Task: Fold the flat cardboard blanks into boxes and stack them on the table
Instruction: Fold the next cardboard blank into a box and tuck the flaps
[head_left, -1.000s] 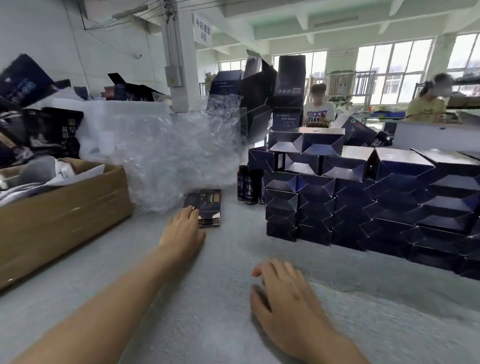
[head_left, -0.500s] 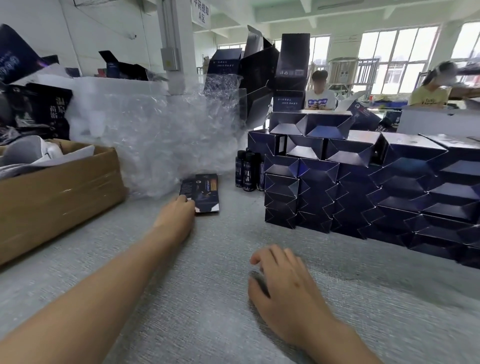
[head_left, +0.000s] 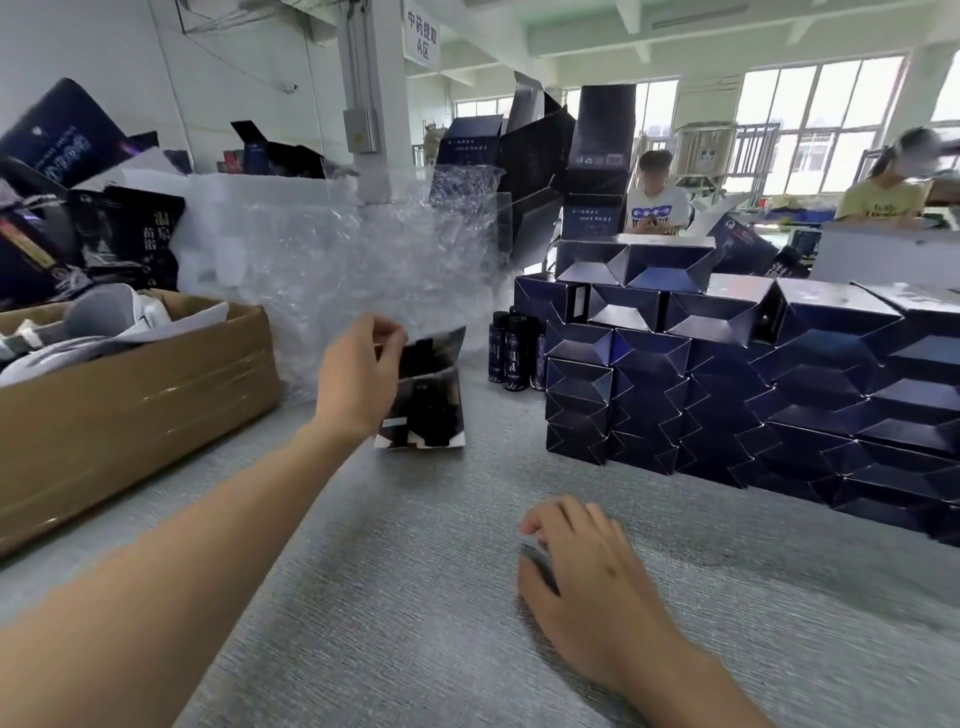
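Observation:
My left hand (head_left: 358, 379) pinches the top edge of a dark flat cardboard blank (head_left: 431, 353) and lifts it off a small pile of blanks (head_left: 426, 421) on the grey table (head_left: 415, 597). The raised blank is blurred. My right hand (head_left: 587, 582) rests palm down on the table near me, fingers spread, holding nothing. A wall of folded dark blue boxes (head_left: 727, 395) is stacked several layers high on the right side of the table.
A brown carton (head_left: 130, 410) with grey padding sits at the left. Crumpled bubble wrap (head_left: 332, 270) lies behind the pile. Small dark bottles (head_left: 514, 353) stand beside the box wall. Two people work at benches beyond the stack.
My left hand reached the pile, closed on the top blank and raised it. My right hand stayed flat on the table.

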